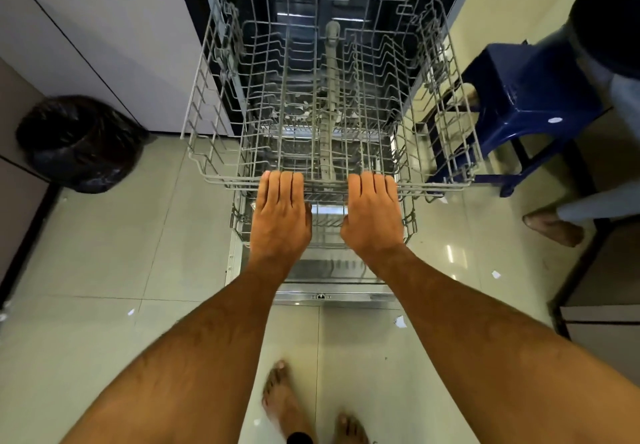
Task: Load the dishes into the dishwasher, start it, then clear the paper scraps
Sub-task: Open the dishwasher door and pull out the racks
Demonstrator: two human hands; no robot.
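Bin: a dark bin point(81, 143) with a black bag stood far left on the floor, by the white cupboard.
Paper scraps: small white bits point(131, 312) lay on the floor tiles, left and right of the arms.
Left hand: the left hand point(281, 213) lay palm down on the front edge of the rack, fingers straight and close together, tips over the front wire.
Rack: the grey wire rack point(214, 121) was pulled out and had no dishes in it; it reached away from both hands.
Dishwasher door: the open door point(334, 272) lay flat under the hands.
Right hand: the right hand point(375, 215) rested on the front edge in the same way, just beside the left, not touching it.
Stool: a blue stool point(530, 97) stood to the right of the rack.
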